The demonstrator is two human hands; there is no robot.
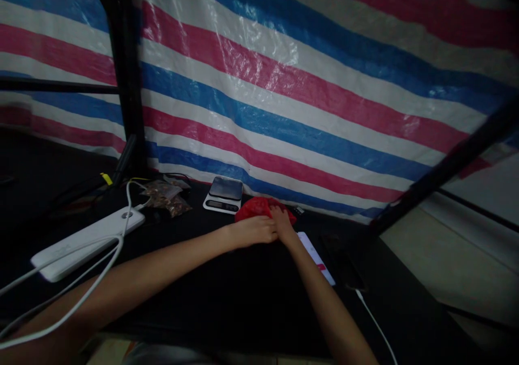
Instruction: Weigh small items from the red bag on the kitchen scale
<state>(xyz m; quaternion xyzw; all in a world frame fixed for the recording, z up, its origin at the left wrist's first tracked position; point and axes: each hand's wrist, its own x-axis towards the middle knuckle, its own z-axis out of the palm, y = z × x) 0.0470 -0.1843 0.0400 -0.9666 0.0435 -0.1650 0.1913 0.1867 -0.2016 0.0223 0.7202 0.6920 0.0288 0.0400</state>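
A crumpled red plastic bag (pixel 253 207) lies on the black table in front of me. My left hand (pixel 259 230) is closed at its near edge, fingers curled against it. My right hand (pixel 283 223) meets the left one there, its bent fingers gripping the bag's red film. What is inside the bag cannot be seen. Just behind and left of the bag stands a small white digital scale (pixel 222 196) with a dark top plate.
Left are clear bags of brown bits (pixel 166 196) and a white power strip (pixel 89 240) with looping white cables. A lit phone (pixel 316 259) lies by my right forearm, beside a dark phone (pixel 344 262) on a cable. A striped sheet (pixel 263 94) hangs behind.
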